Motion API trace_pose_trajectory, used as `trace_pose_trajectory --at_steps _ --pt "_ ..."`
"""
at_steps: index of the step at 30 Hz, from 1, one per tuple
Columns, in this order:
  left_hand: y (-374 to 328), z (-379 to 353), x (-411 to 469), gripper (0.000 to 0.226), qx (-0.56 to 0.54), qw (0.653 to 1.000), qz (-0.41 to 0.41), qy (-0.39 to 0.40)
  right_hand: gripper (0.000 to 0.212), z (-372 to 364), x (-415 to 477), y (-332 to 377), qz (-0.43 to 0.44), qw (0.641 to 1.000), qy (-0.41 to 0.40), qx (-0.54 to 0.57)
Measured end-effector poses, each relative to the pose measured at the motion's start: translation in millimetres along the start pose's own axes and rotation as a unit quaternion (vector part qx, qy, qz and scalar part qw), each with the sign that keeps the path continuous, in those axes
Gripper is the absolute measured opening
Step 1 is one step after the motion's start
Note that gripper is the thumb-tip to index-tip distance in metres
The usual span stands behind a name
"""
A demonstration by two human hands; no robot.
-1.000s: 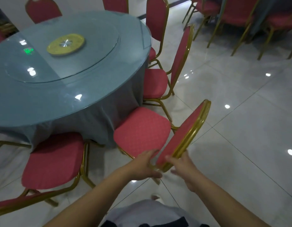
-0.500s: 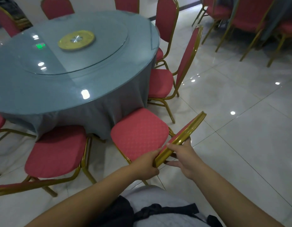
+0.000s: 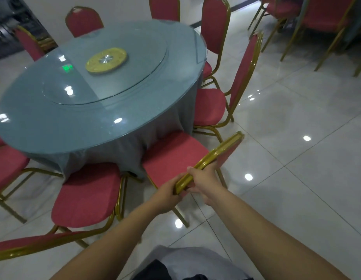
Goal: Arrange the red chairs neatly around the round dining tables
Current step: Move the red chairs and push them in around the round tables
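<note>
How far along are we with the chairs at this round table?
Looks done: the chair on the right sits with its seat at the edge of the table. In hand: left hand and right hand both grip the gold backrest of the near chair, its seat meeting the tablecloth. Left: the chair on the left may need spacing, and the far chairs look loosely placed.

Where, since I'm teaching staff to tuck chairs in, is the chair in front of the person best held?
By its gold top rail, from behind, on the side away from the table. The seat points at the table, and that rail is the nearest, highest bar. The left hand and right hand both grip it now.
</note>
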State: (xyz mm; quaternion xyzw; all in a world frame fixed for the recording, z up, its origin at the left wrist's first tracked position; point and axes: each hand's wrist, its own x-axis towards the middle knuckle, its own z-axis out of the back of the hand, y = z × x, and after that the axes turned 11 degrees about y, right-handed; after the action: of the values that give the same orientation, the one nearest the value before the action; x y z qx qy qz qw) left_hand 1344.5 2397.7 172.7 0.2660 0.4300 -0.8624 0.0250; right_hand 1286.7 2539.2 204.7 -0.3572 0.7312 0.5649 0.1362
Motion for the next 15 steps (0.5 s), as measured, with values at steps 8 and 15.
trace_pose_trajectory --at_steps 8,15 --pt "21 71 10 0.075 0.069 0.992 0.082 -0.069 0.102 -66 55 20 -0.007 0.999 0.021 0.023" --pt "31 90 12 0.051 0.081 0.989 0.108 -0.063 0.106 -84 74 19 0.002 1.000 -0.003 0.016"
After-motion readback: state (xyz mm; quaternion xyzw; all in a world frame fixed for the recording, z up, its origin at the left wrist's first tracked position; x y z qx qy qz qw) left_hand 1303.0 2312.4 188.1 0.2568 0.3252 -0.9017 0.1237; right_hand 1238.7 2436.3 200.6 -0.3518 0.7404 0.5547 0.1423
